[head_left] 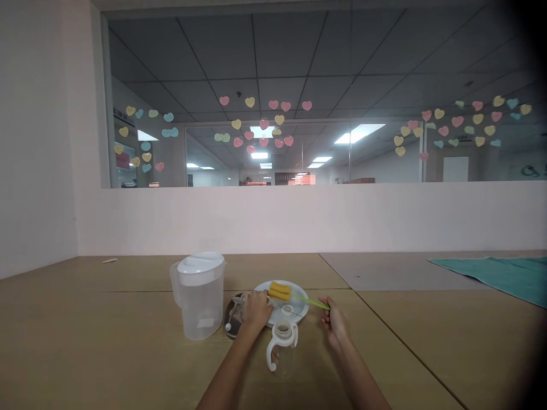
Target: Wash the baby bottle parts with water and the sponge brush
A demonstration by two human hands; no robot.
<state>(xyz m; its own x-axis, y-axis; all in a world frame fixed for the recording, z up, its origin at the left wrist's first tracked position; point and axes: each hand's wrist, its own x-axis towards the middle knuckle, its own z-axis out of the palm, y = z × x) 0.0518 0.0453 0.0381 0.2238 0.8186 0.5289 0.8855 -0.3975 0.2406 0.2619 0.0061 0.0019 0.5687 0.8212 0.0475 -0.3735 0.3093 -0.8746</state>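
My right hand (pixel 334 320) pinches the green handle of a sponge brush (pixel 280 291), whose yellow sponge head lies on a white plate (pixel 299 289). My left hand (pixel 255 311) is closed at the plate's left edge, beside a small round metal dish (pixel 231 319); what it holds is hidden. A clear baby bottle with white handles (pixel 282 341) lies on the table just in front of the plate, between my two hands.
A clear pitcher with a white lid (pixel 200 296) stands left of the plate. A teal cloth (pixel 499 276) lies at the far right of the wooden table (pixel 106 341). A low white wall with a window runs behind.
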